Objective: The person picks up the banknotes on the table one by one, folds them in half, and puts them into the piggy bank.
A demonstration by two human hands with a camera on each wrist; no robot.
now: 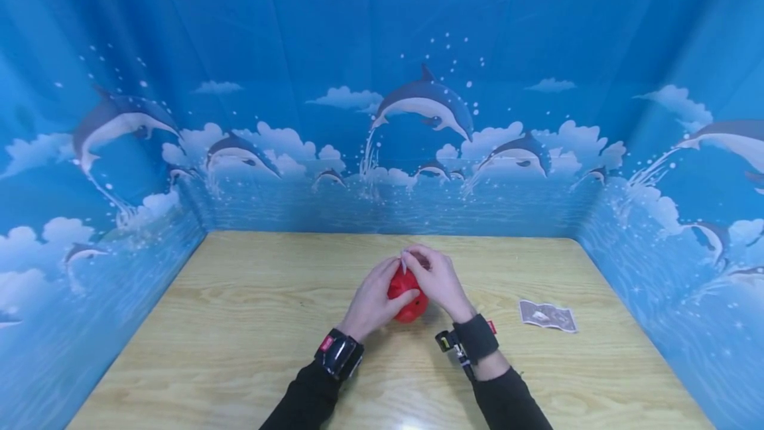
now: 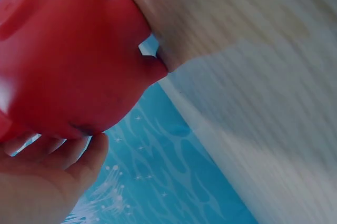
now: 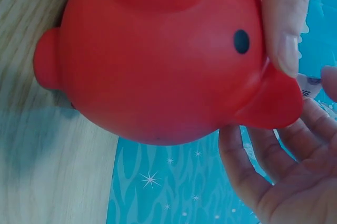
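A red piggy bank [image 1: 408,311] stands upright on the table, its round body filling much of both wrist views. My left hand [image 1: 374,300] holds it from the left side, thumb across the front near the face. At its top, my right hand [image 1: 438,281] pinches a small whitish piece of paper [image 3: 309,86] that looks like a folded banknote, partly hidden by the fingers. In the right wrist view, a black eye [image 3: 241,41] and an ear [image 3: 276,100] of the pig show near the left thumb. Whether the paper is inside a slot cannot be seen.
A creased printed banknote [image 1: 548,316] lies flat to the right of my right wrist. Under everything is a light wood-grain table [image 1: 251,310]. A blue curtain [image 1: 286,32] with dolphins encloses the back and both sides.
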